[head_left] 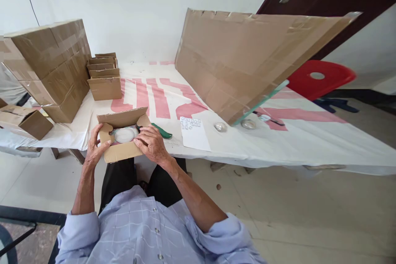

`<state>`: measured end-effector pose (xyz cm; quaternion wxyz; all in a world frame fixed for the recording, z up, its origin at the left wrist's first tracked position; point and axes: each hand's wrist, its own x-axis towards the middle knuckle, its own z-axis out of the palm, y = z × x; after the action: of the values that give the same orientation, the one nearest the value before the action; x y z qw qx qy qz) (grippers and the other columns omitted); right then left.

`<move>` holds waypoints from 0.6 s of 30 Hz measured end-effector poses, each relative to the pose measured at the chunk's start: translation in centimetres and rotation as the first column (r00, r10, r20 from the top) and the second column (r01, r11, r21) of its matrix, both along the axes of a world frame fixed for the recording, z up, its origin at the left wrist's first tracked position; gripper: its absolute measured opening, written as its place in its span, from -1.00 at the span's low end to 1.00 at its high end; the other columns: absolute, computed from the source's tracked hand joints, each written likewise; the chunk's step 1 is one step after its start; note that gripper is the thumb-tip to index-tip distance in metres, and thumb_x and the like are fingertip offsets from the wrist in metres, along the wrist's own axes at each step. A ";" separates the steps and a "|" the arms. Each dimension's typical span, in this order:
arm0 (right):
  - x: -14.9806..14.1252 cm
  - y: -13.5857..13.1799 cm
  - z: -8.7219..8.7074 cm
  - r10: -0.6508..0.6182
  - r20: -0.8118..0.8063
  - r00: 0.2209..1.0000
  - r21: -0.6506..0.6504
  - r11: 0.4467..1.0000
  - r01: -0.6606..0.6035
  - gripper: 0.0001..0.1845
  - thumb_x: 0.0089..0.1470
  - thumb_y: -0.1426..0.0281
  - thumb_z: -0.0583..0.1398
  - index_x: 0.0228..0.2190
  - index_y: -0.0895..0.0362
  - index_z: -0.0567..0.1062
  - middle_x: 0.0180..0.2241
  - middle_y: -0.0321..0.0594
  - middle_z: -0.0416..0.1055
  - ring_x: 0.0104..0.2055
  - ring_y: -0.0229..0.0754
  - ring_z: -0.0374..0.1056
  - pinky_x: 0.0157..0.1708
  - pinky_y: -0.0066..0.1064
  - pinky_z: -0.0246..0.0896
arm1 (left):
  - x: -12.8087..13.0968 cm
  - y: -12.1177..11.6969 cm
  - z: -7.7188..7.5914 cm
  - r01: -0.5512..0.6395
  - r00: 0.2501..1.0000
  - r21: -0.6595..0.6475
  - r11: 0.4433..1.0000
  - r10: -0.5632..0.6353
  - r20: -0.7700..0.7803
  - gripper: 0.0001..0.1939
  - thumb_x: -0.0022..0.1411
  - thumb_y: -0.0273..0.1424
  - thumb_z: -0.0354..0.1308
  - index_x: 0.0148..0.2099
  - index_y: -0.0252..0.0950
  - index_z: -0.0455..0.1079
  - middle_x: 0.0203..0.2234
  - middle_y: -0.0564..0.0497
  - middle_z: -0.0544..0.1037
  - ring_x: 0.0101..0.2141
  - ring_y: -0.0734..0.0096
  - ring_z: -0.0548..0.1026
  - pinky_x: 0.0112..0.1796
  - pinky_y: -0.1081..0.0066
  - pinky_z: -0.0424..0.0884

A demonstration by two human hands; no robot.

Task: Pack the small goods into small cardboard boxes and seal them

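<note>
A small open cardboard box sits at the table's near edge in front of me, its back flap raised. Inside lies a round white disc-like item. My left hand grips the box's left side, fingers curled over the left flap. My right hand rests on the box's right side, fingers bent over the right flap. A green-handled tool lies on the table just behind my right hand.
A white sheet of small labels lies right of the box. Small clear round pieces sit near a large leaning cardboard sheet. Stacked small boxes and big cartons stand left. A red stool is far right.
</note>
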<state>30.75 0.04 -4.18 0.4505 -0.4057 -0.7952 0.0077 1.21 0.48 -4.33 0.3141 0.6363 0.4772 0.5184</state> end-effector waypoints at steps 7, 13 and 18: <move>-0.1 -0.2 0.1 -0.007 0.005 1.000 -0.029 1.000 0.007 -0.75 0.43 0.30 0.30 -0.31 0.00 0.74 -0.20 -0.14 0.74 0.14 0.10 0.57 0.38 0.11 0.30 | 0.0 0.0 0.0 -0.003 1.000 0.013 1.000 0.003 0.003 -0.12 0.22 0.08 0.50 0.50 0.03 0.40 0.54 -0.11 0.35 0.47 -0.34 0.37 0.27 -0.14 0.55; -0.1 -0.1 0.2 -0.006 0.007 1.000 -0.043 0.999 0.006 -0.74 0.43 0.31 0.29 -0.30 -0.01 0.75 -0.21 -0.14 0.74 0.13 0.11 0.58 0.37 0.11 0.31 | -0.1 0.2 -0.3 0.000 1.000 0.021 1.000 0.000 0.001 -0.13 0.23 0.07 0.49 0.50 0.03 0.39 0.55 -0.12 0.33 0.47 -0.35 0.36 0.28 -0.16 0.54; 0.0 0.0 0.0 -0.012 0.000 1.000 -0.068 0.998 0.012 -0.74 0.43 0.29 0.29 -0.30 -0.03 0.77 -0.20 -0.14 0.74 0.15 0.12 0.57 0.38 0.12 0.30 | 0.0 0.5 -0.2 -0.006 1.000 0.016 1.000 0.006 -0.008 -0.16 0.24 0.05 0.50 0.49 0.04 0.41 0.53 -0.10 0.35 0.47 -0.32 0.36 0.28 -0.13 0.54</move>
<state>30.78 0.08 -4.13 0.4368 -0.4257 -0.7918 0.0322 1.23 0.96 -4.50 0.3056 0.6393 0.4763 0.5207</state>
